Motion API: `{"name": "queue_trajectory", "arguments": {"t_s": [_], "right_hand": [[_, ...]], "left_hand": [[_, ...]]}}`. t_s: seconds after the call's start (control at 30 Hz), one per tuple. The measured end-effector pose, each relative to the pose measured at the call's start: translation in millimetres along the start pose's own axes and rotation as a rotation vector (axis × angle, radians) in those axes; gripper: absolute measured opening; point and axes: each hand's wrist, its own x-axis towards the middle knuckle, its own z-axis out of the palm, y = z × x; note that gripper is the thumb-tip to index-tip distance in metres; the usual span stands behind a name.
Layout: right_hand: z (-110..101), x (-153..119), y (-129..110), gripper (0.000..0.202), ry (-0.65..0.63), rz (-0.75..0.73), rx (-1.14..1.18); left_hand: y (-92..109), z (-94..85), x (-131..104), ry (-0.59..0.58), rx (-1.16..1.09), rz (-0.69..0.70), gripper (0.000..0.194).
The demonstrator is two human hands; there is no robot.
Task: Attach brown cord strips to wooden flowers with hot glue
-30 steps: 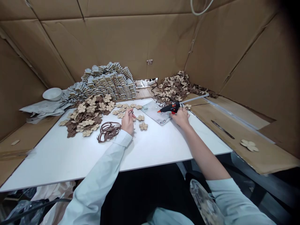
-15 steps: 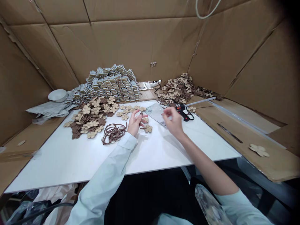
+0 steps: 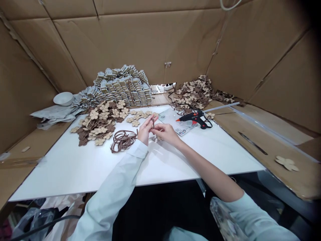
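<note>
Above the middle of the white tabletop (image 3: 85,174), my left hand (image 3: 146,129) is closed on a thin brown cord (image 3: 152,122), which stands up between the fingers. My right hand (image 3: 165,132) meets it from the right, its thumb and fingers pinched at the same cord. Below the hands a beige flower is mostly covered. Left of them lies a loose bundle of brown cords (image 3: 122,140). A black glue gun (image 3: 193,117) with an orange tip rests to the right on a clear printed sheet (image 3: 184,129).
A heap of beige and brown flowers (image 3: 100,122) lies at left, before stacked small packets (image 3: 125,88). More flowers with cords (image 3: 194,92) are piled at back right. A white bowl (image 3: 63,98) stands at far left. A blade-like tool (image 3: 252,143) lies on the right cardboard.
My right hand has moved left from beside the glue gun and joined my left hand at the cord. The glue gun now shows fully. The view has shifted slightly.
</note>
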Motion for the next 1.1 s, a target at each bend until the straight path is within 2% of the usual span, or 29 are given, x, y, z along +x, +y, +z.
{"name": "queue_trajectory", "arguments": {"t_s": [0.13, 0.27, 0.43, 0.53, 0.63, 0.73, 0.93, 1.1], "right_hand": [[-5.6, -4.7, 1.5, 0.028, 0.05, 0.066, 0.088], [-15.5, -5.5, 1.8, 0.03, 0.136, 0.114, 0.206], [-24.5, -4.7, 1.2, 0.03, 0.272, 0.199, 0.298], [-25.4, -5.0, 1.5, 0.03, 0.297, 0.236, 0.324], [-25.1, -5.8, 1.3, 0.028, 0.249, 0.234, 0.359], [-24.4, -7.1, -0.7, 0.026, 0.148, 0.233, 0.388], [-23.0, -10.8, -7.4, 0.029, -0.05, 0.242, 0.337], [-24.0, -11.8, -8.2, 0.032, -0.047, 0.236, 0.284]], "left_hand": [[-2.3, -3.1, 0.2, -0.04, 0.047, -0.042, 0.039], [-3.8, -5.3, 2.6, -0.022, 0.097, -0.079, 0.035], [-6.1, -2.4, 1.0, -0.033, 0.131, -0.159, 0.03], [-7.7, -0.3, -0.6, -0.051, 0.137, -0.183, 0.028], [-8.1, 0.3, -0.2, -0.028, 0.129, -0.148, 0.022], [-5.9, 0.4, 0.4, 0.001, 0.12, -0.084, 0.017], [3.0, 1.2, -1.9, -0.028, 0.108, -0.035, 0.022], [3.1, -2.4, 0.1, -0.07, 0.164, -0.036, 0.021]]}}
